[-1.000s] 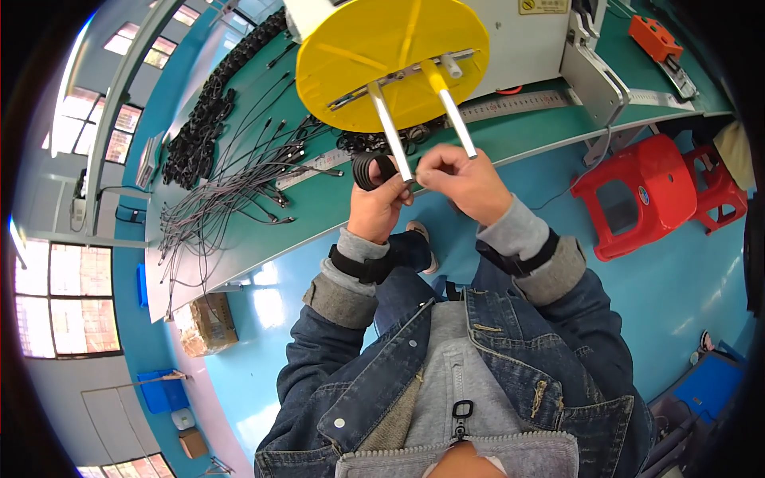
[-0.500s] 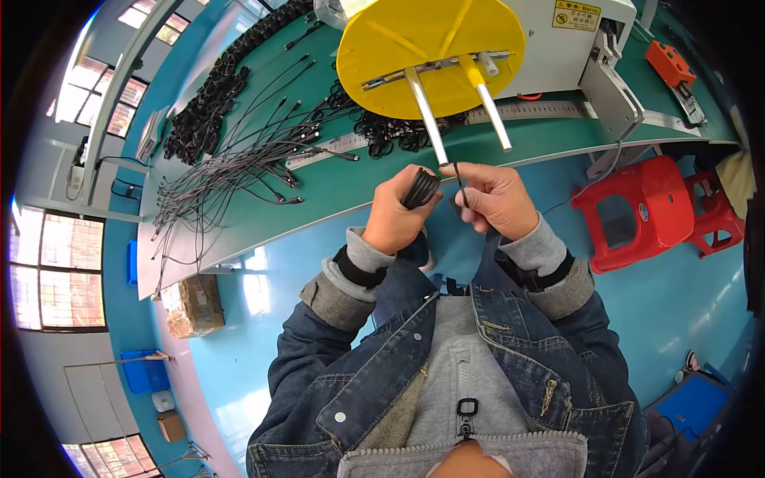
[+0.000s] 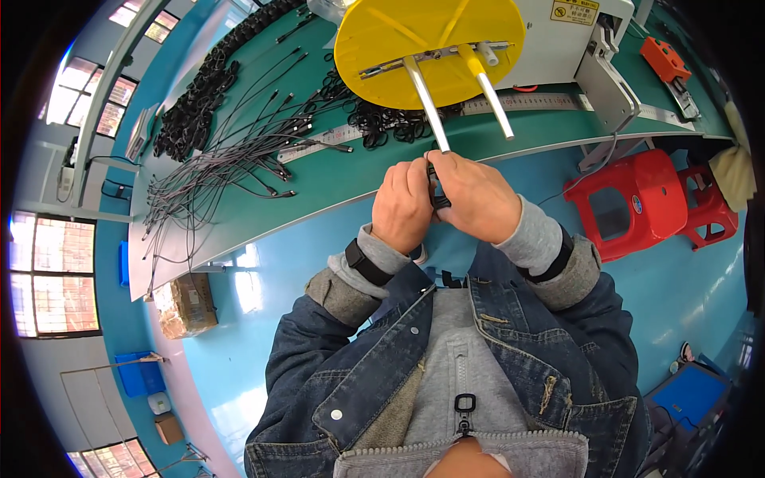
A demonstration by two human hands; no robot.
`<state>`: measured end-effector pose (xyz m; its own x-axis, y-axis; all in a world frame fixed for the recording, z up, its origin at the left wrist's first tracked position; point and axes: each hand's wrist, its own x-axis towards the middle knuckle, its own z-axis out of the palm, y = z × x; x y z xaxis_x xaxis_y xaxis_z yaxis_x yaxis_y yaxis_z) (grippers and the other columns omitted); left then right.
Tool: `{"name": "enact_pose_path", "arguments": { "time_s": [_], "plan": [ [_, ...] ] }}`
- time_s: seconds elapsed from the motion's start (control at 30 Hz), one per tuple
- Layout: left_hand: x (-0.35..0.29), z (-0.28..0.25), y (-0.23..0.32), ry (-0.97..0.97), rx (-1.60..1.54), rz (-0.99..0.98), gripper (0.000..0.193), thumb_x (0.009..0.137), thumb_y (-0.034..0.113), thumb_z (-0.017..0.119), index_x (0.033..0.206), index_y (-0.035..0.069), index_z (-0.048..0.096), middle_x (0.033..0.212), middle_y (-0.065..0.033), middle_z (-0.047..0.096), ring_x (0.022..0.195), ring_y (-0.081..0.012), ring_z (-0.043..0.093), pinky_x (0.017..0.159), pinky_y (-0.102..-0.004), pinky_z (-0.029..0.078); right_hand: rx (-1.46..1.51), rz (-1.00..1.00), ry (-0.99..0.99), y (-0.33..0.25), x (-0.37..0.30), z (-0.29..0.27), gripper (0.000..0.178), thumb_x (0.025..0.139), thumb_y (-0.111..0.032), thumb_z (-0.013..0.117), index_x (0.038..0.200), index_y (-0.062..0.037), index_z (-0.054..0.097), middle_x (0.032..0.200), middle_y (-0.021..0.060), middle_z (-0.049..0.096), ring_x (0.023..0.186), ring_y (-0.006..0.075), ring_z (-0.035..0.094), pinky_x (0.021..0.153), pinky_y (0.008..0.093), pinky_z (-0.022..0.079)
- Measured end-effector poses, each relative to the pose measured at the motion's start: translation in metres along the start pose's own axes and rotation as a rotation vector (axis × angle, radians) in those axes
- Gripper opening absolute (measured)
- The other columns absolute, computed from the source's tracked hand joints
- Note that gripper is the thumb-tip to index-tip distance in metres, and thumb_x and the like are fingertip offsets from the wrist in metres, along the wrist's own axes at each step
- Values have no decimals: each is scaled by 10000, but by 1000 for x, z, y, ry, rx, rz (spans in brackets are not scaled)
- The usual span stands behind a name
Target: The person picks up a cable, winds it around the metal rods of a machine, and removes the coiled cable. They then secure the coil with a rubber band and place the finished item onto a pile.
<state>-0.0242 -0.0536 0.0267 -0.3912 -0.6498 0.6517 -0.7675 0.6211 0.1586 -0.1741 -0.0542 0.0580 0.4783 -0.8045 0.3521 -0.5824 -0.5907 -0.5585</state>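
A black cable [image 3: 440, 201] wound into a small bundle shows in the gap between my two hands, just off the table's front edge. My left hand [image 3: 401, 209] is closed round it from the left. From the right, my right hand [image 3: 481, 199] curls over the same bundle, its fingers meeting those of the left. A dark strip shows at the touching fingertips; the thin black band seen earlier is mostly hidden. Just beyond the fingertips end the metal rods of a yellow disc [image 3: 422, 60] on a white machine [image 3: 550, 48].
On the green table [image 3: 263, 215] lie loose grey-black cables [image 3: 199, 179], a heap of black coils [image 3: 191, 119], black loops [image 3: 382, 123] and a steel ruler [image 3: 534, 102]. An orange block [image 3: 666, 60] sits far right. Red stools [image 3: 637, 199] stand at the right, a carton [image 3: 187, 307] below left.
My right hand has moved left onto the cable bundle, bringing the thin black band to it. My left hand has turned so its back faces up. The view has shifted slightly.
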Motion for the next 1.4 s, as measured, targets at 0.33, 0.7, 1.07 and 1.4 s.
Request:
{"name": "enact_pose_path", "arguments": {
  "time_s": [0.33,0.7,1.07,1.4],
  "plan": [
    [-9,8,-6,37,-47,83,337,713,40,558,1041,-23,513,769,-123,510,672,-266,525,598,-332,460,-159,142,-185,-12,-4,8,323,606,-65,667,819,18,440,782,189,590,744,338,593,594,399,485],
    [-8,-5,-3,-285,-1306,-646,370,689,0,591,1051,12,517,810,-58,551,673,-157,529,510,-272,425,1377,419,-62,-5,-9,8,363,772,-29,587,1106,44,465,863,57,582,657,94,544,460,207,444],
    [-11,-18,-10,-593,-2237,-1363,657,795,685,389,1031,84,510,680,-81,468,512,-130,399,390,-186,273,572,81,271,19,0,25,329,903,-189,474,1160,14,499,813,109,585,573,145,548,507,254,462],
    [-15,-9,-3,-697,-1895,-1379,645,793,703,343,882,82,491,672,-27,481,477,-111,392,356,-188,260,539,254,119,18,-12,48,504,937,-406,339,1087,28,549,895,164,616,780,298,588,681,362,468]
  ]
}}
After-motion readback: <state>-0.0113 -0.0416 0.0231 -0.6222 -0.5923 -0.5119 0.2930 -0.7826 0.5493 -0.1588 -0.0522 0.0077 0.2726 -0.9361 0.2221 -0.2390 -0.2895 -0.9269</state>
